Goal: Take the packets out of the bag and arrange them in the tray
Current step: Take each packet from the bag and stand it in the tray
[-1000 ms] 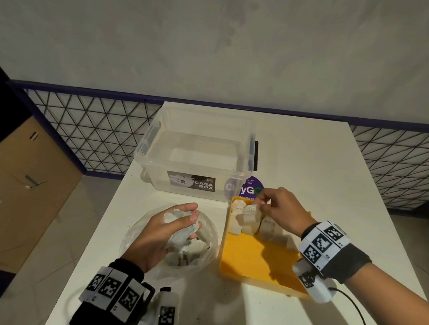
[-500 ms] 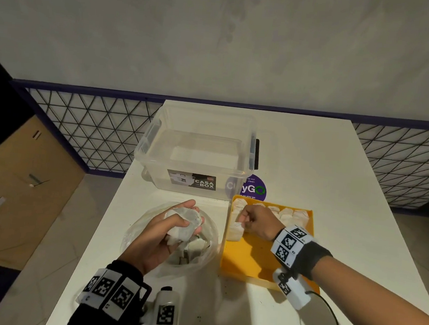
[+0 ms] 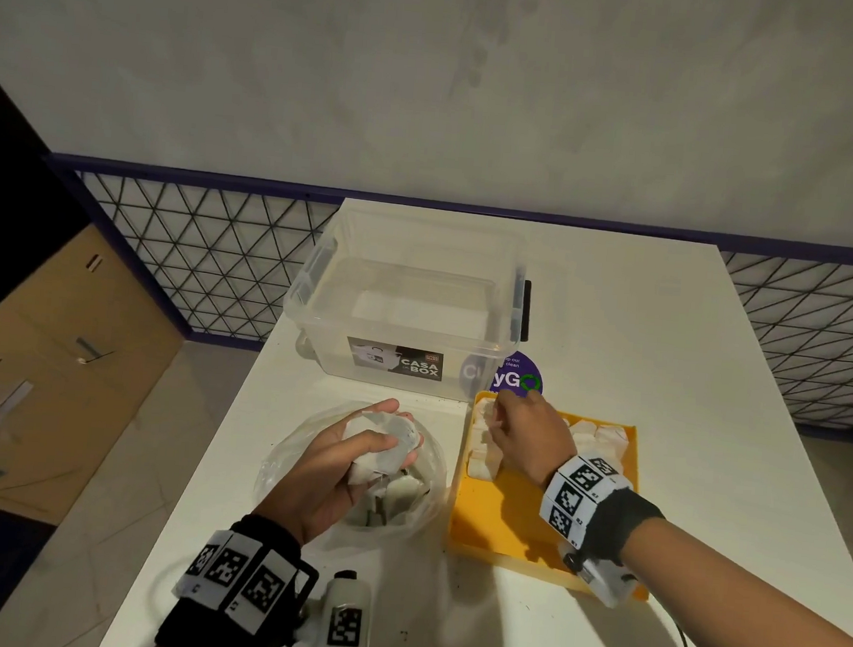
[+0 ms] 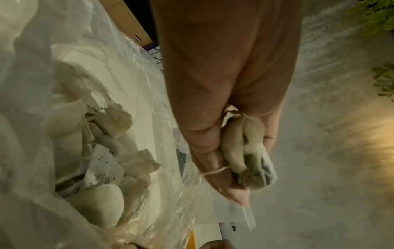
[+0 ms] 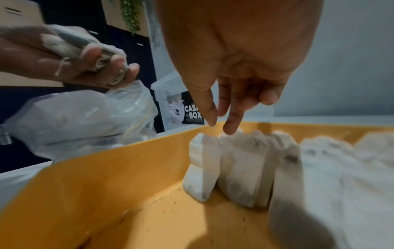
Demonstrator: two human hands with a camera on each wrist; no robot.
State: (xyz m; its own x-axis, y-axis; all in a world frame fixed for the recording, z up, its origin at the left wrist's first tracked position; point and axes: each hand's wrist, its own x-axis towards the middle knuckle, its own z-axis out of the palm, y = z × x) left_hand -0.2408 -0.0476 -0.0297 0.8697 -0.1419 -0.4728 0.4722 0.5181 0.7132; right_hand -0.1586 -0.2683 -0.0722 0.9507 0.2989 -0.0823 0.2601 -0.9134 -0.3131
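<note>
Two hands, left point(image 3: 347, 462) clutching packets point(image 3: 384, 447) over bag point(image 3: 421, 496), right point(image 3: 527, 438) released, fingertips point(image 5: 231, 129) touching tray point(image 3: 500, 533) packets

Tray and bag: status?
Left hand grips packets over the bag. Right hand fingertips touching standing packets in the tray, holding nothing. Nothing in the way.

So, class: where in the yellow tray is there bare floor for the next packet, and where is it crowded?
Free: the tray floor on the person's side of the packet rows, out to its near rim. Crowded: the far edge and far-left corner, where the right hand touches standing packets.
</note>
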